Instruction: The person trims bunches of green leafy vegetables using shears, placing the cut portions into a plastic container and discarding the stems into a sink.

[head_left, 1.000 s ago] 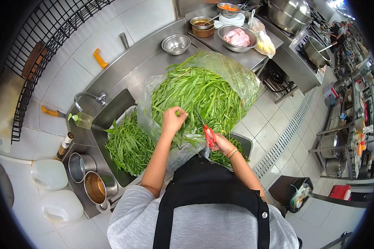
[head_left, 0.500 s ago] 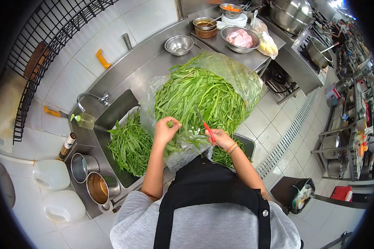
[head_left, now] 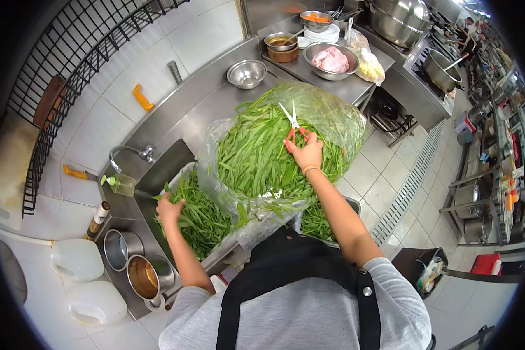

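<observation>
As the scissors (head_left: 294, 123) stand open: we see the blades spread in a V at upper middle of the frame, red handles toward the person.
Right hand (head_left: 309, 153): just right of centre, fingers and thumb on the red handles; we can't tell whether they pass through the loops.
Left hand (head_left: 169, 209): left of centre, at the loose greens (head_left: 204, 219) in the left basin (head_left: 168, 162); thumb parted from fingers, we can't tell if any stems are gripped.
Bagged greens (head_left: 256, 146): centre of the frame, in the clear plastic bag (head_left: 326, 102).
Blade risk: bare tips near thin plastic, so we judge a careless swing could nick the bag; closing them near fingers could cut skin.
Basin risk: heap sits high at the left rim, so we think a sideways push could spill leaves onto the counter.
Bag-edge risk: bag mouth is slack toward the person, so we think a tug could slide stems out.
Left hand, changed: half a second ago we had it over the bag, centre frame; now it's well left.
Scissors, changed: we find them higher, blades clearly splayed; they looked like one line earlier.
Hands, changed: near each other then, well apart now.
</observation>
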`<action>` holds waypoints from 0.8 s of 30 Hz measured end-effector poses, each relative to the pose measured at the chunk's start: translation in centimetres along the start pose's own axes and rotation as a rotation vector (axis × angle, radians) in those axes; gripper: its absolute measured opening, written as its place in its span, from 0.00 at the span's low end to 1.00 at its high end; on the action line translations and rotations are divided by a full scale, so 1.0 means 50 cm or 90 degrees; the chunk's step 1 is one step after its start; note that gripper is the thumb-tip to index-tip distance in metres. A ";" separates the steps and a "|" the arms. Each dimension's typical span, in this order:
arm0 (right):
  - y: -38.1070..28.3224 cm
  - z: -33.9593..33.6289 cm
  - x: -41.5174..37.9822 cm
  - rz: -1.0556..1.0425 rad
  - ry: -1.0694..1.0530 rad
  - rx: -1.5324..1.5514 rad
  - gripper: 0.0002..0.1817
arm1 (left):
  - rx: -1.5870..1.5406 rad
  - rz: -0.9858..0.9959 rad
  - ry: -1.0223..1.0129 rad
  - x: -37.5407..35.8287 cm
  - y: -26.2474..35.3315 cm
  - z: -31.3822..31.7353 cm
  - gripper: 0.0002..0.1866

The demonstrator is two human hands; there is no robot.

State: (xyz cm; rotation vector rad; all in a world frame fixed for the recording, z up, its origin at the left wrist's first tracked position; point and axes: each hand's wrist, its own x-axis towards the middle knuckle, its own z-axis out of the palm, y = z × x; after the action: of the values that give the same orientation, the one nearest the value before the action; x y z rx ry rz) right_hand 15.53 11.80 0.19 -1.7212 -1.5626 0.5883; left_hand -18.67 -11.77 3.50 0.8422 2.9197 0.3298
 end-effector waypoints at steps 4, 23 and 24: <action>-0.021 0.054 0.044 0.062 -0.071 -0.080 0.28 | -0.194 0.265 0.089 -0.004 0.050 0.066 0.24; 0.289 -0.251 -0.265 -0.053 0.144 0.229 0.15 | -0.056 0.373 -0.050 -0.116 0.508 0.181 0.37; 0.301 -0.251 -0.282 -0.027 0.151 0.218 0.15 | -0.107 0.373 -0.071 -0.100 0.503 0.198 0.36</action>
State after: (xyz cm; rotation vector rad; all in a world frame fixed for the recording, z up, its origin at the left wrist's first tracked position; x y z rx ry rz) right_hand 32.39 -4.58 -5.30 -1.4382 -1.2487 0.5694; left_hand -0.07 8.14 -0.28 1.6095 2.4411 0.5323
